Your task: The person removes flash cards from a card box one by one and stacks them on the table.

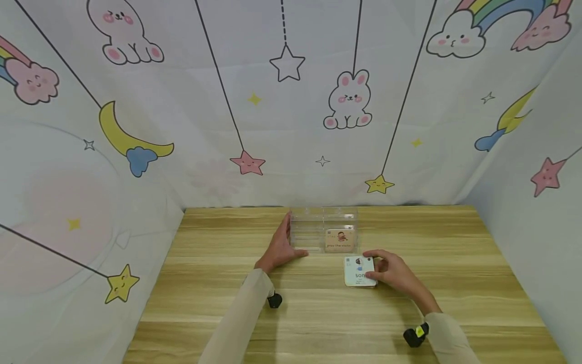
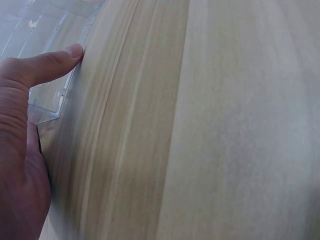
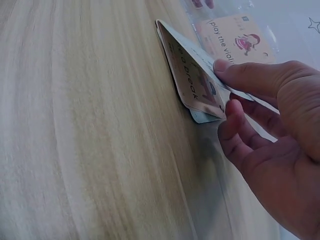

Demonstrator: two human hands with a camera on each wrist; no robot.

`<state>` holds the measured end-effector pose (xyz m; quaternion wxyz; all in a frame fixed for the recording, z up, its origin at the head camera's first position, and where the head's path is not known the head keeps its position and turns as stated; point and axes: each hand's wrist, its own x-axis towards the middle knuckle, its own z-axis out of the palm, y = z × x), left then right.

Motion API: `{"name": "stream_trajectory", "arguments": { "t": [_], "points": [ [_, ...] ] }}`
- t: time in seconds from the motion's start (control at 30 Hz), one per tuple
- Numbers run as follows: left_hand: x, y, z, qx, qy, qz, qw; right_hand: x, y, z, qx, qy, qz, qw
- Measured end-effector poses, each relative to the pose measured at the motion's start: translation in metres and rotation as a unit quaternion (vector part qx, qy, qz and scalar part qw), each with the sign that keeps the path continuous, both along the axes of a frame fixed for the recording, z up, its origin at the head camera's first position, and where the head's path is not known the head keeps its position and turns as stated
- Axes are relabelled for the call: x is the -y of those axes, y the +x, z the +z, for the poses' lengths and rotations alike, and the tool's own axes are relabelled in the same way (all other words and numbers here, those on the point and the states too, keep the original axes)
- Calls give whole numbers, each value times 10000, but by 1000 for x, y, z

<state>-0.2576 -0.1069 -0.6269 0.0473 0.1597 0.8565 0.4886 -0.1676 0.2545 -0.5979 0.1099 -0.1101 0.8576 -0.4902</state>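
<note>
A clear plastic rack (image 1: pixel 306 231) with compartments stands near the back edge of the table. My left hand (image 1: pixel 279 247) lies at its left front corner, fingers straight along the left side and thumb (image 2: pixel 60 57) stretched across the front. An orange card (image 1: pixel 339 239) reading "play the violin" sits in the front right compartment. Just in front of the rack lies a small stack of cards. Its white top card (image 1: pixel 354 268), partly covered by fingers, is pinched by my right hand (image 1: pixel 391 270) and tilted up. Beneath it shows an orange card (image 3: pixel 187 80) with partly hidden lettering.
The wooden table (image 1: pixel 218 293) extends to both sides and toward me. A white patterned cloth (image 1: pixel 291 131) hangs right behind the rack, and more of it rises at both sides. A dark wrist camera (image 1: pixel 415 335) sits on the right forearm.
</note>
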Motion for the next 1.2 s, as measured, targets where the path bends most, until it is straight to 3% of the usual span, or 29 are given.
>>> {"name": "stream_trajectory", "arguments": {
  "t": [0.3, 0.43, 0.67, 1.2],
  "points": [
    [1, -1, 0, -4, -29, -10, 10000, 0, 0, -3, -749, 592, 160, 9953],
    [1, -1, -1, -3, -35, -11, 10000, 2, 0, -2, -852, 766, 203, 9932],
    [0, 0, 1, -10, -28, -32, 10000, 3, 1, -3, -952, 928, 192, 9909],
    [0, 0, 2, -31, 59, -63, 10000, 1, 0, -5, -727, 1244, 396, 9888]
  ]
}}
